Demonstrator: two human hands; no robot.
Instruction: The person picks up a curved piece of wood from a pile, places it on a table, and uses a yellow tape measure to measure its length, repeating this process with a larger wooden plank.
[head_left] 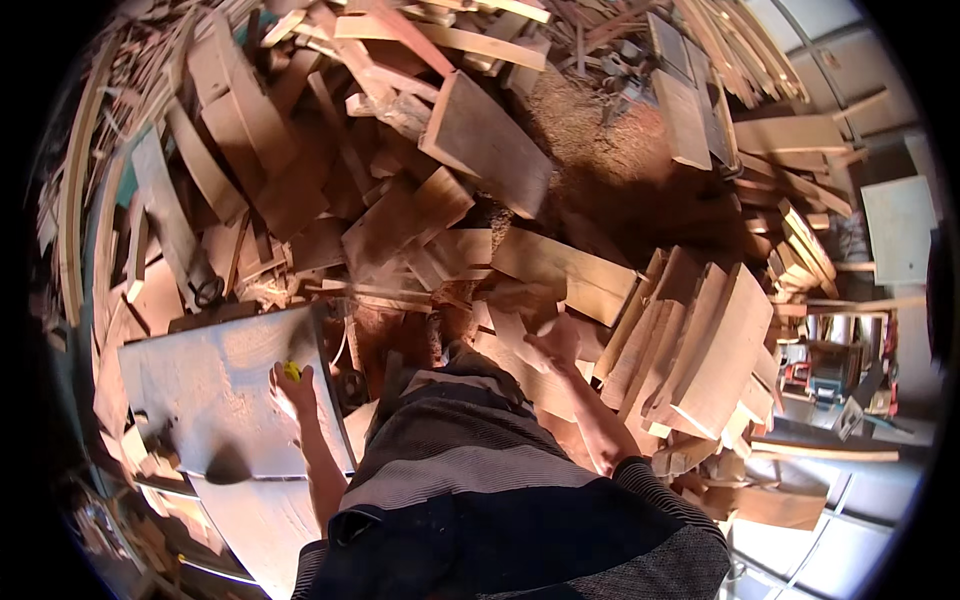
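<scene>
My left hand (290, 392) is closed round a small yellow object (292, 370), mostly covered by the fingers, so its kind is unclear. That hand is over the right part of a flat grey machine table (190, 385) dusted with sawdust. My right hand (558, 343) is out in front of my right side, its fingers curled in. Beside its fingertips lies a reddish board (510, 333); whether the hand grips that board or something else is hidden. Close to my right forearm, several thick planks (690, 350) lean together in a row.
Loose offcuts and boards (290, 180) heap up ahead and to the left. A wide plank (490, 140) lies tilted over the heap, with a sawdust mound (600, 140) behind it. A pale yellowish board (565, 270) lies ahead of my right hand. Shelves with tools (840, 360) stand far right.
</scene>
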